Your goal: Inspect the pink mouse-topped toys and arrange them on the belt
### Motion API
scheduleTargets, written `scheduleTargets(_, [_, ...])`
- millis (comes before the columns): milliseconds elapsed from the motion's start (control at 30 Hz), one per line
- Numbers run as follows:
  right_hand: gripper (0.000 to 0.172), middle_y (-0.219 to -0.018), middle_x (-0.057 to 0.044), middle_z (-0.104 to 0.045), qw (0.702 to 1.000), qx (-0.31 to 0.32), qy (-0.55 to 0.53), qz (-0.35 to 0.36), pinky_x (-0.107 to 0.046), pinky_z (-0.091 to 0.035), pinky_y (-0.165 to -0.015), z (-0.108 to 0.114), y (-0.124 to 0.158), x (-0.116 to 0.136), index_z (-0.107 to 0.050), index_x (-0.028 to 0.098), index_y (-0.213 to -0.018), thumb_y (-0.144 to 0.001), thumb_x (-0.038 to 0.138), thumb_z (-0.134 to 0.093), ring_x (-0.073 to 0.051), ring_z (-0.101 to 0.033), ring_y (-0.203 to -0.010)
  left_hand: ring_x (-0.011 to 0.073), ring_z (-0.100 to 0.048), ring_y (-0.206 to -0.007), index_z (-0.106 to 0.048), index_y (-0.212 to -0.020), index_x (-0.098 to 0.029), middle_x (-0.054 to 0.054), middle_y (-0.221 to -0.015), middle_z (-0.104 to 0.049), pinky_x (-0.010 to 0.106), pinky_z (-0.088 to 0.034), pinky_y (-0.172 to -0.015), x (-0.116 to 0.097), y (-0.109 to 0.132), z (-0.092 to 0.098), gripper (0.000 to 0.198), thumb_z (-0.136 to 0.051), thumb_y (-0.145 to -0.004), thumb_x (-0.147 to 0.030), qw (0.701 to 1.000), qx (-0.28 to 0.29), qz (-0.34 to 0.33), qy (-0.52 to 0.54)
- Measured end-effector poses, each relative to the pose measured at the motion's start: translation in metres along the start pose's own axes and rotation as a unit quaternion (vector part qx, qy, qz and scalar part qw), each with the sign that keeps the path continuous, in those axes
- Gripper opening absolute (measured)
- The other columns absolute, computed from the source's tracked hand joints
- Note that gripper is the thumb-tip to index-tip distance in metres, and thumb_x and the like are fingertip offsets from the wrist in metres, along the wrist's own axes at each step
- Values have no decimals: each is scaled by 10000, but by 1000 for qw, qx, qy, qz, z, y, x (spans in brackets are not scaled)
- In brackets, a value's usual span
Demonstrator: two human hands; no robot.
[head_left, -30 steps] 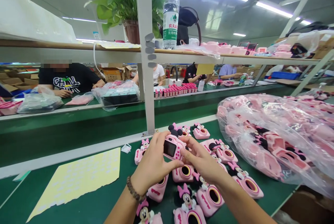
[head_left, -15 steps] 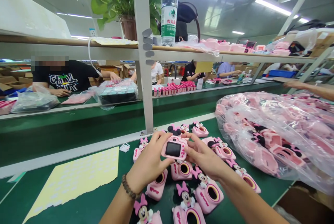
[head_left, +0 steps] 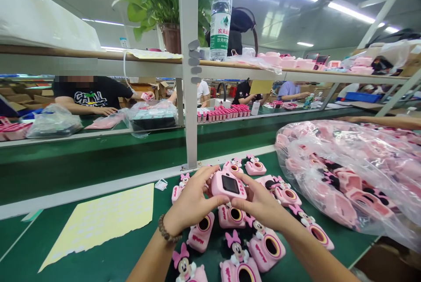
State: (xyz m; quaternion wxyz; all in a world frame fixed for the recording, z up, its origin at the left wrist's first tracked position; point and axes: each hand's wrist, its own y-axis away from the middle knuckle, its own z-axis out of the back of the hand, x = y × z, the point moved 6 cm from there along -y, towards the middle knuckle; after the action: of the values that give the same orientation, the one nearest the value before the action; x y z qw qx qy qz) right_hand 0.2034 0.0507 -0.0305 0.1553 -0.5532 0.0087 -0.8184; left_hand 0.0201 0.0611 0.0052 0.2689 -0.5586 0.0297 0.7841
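Observation:
Between my two hands is a pink toy camera (head_left: pixel 229 184), raised over the green bench with its dark screen and small buttons facing me. My left hand (head_left: pixel 196 196), with a beaded bracelet at the wrist, grips the camera's left side, thumb along the lower edge. On the other side my right hand (head_left: pixel 258 198) pinches the right end, thumb near the lower corner. Several more pink toy cameras with a bow-wearing mouse figure on top lie around and below my hands, such as one camera (head_left: pixel 267 247) with its round lens ring facing up.
A large clear plastic bag (head_left: pixel 342 176) of pink cases lies at the right. At the left is a torn yellow sheet (head_left: pixel 101 220). A grey post (head_left: pixel 189 98) supports a shelf with a water bottle (head_left: pixel 220 27) and a potted plant (head_left: pixel 171 36). Co-workers sit across the bench.
The held camera has tilted further back and turned in my hands; its mouse-ear top no longer shows. A person's arm at the far right has reached further over the bag. The view has shifted slightly.

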Motion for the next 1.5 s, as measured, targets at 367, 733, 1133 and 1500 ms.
scheduleTargets(367, [503, -1416, -129, -501, 972, -50, 219, 72, -496, -446, -1064, -3, 8, 33, -414, 241, -1379, -911, 236, -600, -303, -523, -1291, 248, -588, -1130, -561, -1319, -281, 77, -1314, -562, 417, -536, -977, 0, -4, -1, 544, -753, -824, -399, 993, -13, -60, -106])
scheduleTargets(733, [698, -1351, -147, -569, 971, 4, 228, 77, -477, -474, -1023, 17, -3, 27, -457, 197, -1368, -807, 484, -758, -313, -565, -1232, 237, -591, -1100, -567, -1310, -292, 65, -1307, -569, 413, -514, -993, -8, -4, -6, 491, -726, -855, -389, 992, -8, -81, -99])
scheduleTargets(1133, [584, -1288, -223, -605, 890, 35, 396, 223, -480, -542, -914, 6, -1, 51, -467, 122, -1411, -941, 443, -597, -368, -607, -1178, 209, -517, -1150, -411, -1464, -292, 72, -1268, -480, 333, -515, -939, -9, 3, -5, 607, -647, -906, -332, 987, 26, -74, -138])
scheduleTargets(1500, [716, -1427, -118, -539, 985, -65, 82, 134, -477, -417, -1088, 34, 1, 31, -503, 265, -1419, -805, 530, -762, -324, -521, -1294, 225, -520, -1158, -440, -1450, -299, 78, -1288, -497, 349, -501, -959, -19, 1, -11, 573, -637, -919, -380, 991, -19, -90, -102])
